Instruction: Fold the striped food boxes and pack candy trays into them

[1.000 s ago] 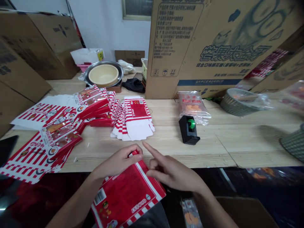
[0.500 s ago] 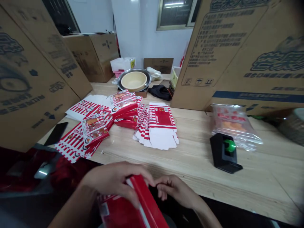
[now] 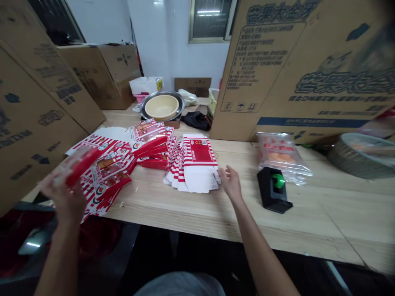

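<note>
On the left, my left hand (image 3: 68, 195) is closed around a red packaging box (image 3: 82, 164) with a clear window; motion blurs both. It is held over the pile of finished-looking red-and-white boxes (image 3: 109, 174). My right hand (image 3: 231, 182) reaches over the table beside a fanned stack of flat, unfolded box blanks (image 3: 200, 154). Its fingers are slightly bent and apart, with nothing seen in them, close to the stack's right edge. More filled boxes (image 3: 148, 137) lie in a heap behind, left of the blanks.
A black tape dispenser (image 3: 273, 191) with green tape stands right of my right hand, before a clear plastic bag of packets (image 3: 282, 156). Large cartons (image 3: 277, 82) wall the right side, another carton (image 3: 40, 102) the left. A cream bowl (image 3: 162, 107) and grey basket (image 3: 364, 160) stand farther back.
My left hand has carried the red box from my lap up and left to the pile. My right hand has moved from beside that box forward to the stack of blanks.
</note>
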A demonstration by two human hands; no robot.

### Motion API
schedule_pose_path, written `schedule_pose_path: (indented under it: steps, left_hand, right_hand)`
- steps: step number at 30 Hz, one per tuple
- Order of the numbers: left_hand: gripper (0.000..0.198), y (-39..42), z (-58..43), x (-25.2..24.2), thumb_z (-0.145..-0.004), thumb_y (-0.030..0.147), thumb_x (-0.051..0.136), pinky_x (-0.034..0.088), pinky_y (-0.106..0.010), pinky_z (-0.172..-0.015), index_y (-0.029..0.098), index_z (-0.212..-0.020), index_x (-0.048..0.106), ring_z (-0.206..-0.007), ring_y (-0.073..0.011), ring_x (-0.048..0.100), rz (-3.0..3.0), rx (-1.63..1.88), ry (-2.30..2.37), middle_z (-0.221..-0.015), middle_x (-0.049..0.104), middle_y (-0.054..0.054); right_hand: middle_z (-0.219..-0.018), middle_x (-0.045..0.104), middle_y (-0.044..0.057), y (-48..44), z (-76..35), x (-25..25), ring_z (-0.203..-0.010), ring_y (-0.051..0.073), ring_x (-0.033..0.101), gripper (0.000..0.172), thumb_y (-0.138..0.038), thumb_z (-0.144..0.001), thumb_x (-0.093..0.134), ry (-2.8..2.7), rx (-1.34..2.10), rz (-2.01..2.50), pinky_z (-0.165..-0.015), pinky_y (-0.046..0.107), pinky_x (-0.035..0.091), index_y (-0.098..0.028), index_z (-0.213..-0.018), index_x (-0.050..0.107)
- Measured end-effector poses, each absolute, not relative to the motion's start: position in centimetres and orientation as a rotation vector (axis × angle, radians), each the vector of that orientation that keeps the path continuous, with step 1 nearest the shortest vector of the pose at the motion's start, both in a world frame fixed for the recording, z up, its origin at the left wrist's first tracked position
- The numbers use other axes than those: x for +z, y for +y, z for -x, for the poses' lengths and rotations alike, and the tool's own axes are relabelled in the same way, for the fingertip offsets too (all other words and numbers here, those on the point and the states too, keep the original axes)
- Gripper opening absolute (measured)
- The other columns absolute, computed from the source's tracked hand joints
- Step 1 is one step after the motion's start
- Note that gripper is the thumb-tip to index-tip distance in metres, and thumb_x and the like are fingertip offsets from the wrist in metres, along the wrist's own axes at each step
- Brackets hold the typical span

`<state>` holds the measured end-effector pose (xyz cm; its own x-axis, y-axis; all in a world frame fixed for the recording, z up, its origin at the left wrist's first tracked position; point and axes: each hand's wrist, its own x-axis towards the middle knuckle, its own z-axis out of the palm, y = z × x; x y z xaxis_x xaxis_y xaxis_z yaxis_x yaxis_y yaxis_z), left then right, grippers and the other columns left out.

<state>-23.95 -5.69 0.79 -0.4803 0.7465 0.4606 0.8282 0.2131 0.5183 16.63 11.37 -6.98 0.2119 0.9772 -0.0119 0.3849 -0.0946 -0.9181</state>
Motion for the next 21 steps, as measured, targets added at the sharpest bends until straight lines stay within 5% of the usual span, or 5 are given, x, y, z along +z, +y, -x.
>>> schedule_pose_path:
  steps: [3,6,9,15,21]
  left_hand:
    - [0.029,-4.6,22.7,-4.7,-0.081,0.037,0.05,0.031,-0.05,-0.099,0.011,-0.094,0.05,-0.111,-0.0327,0.046,1.592,-0.971,-2.291,-0.11,0.05,-0.011]
    - [0.033,-4.6,20.0,-8.3,-0.08,0.035,0.052,0.023,-0.057,-0.1,0.008,-0.1,0.05,-0.119,-0.0375,0.036,1.442,-1.018,-2.186,-0.119,0.044,-0.02]
    - [0.027,-4.2,15.9,-8.7,-0.083,0.024,0.049,0.021,-0.056,-0.102,0.009,-0.105,0.05,-0.119,-0.0319,0.038,1.441,-1.13,-1.97,-0.115,0.048,-0.019]
    - [0.021,0.5,7.1,-5.4,-0.086,0.012,0.04,0.04,-0.038,-0.095,0.018,-0.1,0.054,-0.108,-0.0192,0.049,2.132,-1.273,-1.688,-0.107,0.054,-0.009]
    - [0.024,6.7,2.4,-2.4,-0.089,0.018,0.038,0.033,-0.037,-0.103,0.016,-0.107,0.054,-0.122,-0.0186,0.038,2.383,-1.187,-1.69,-0.122,0.05,-0.01]
  right_hand:
    - [-0.104,0.058,0.019,14.0,-15.5,-8.3,-0.082,0.022,0.059,0.057,-0.047,-0.075,0.055,-1.295,0.896,1.663,-0.072,0.032,0.046,-0.002,-0.11,0.055]
    - [-0.077,0.063,0.005,15.1,-15.1,-9.1,-0.071,0.015,0.059,0.029,-0.037,-0.075,0.063,-1.326,0.964,1.628,-0.071,0.031,0.046,-0.01,-0.087,0.062]
    - [-0.078,0.063,0.002,15.3,-15.6,-9.7,-0.072,0.013,0.059,0.017,-0.026,-0.078,0.061,-1.281,0.994,1.584,-0.074,0.032,0.047,-0.012,-0.088,0.062]
    - [-0.093,0.065,0.008,13.9,-16.5,-9.9,-0.082,0.017,0.061,0.031,-0.029,-0.076,0.056,-1.074,1.042,1.429,-0.072,0.029,0.048,-0.01,-0.1,0.059]
    - [-0.096,0.065,0.01,4.8,-18.0,-7.6,-0.086,0.021,0.061,0.04,-0.041,-0.07,0.059,-1.006,1.147,1.282,-0.073,0.029,0.048,-0.013,-0.097,0.056]
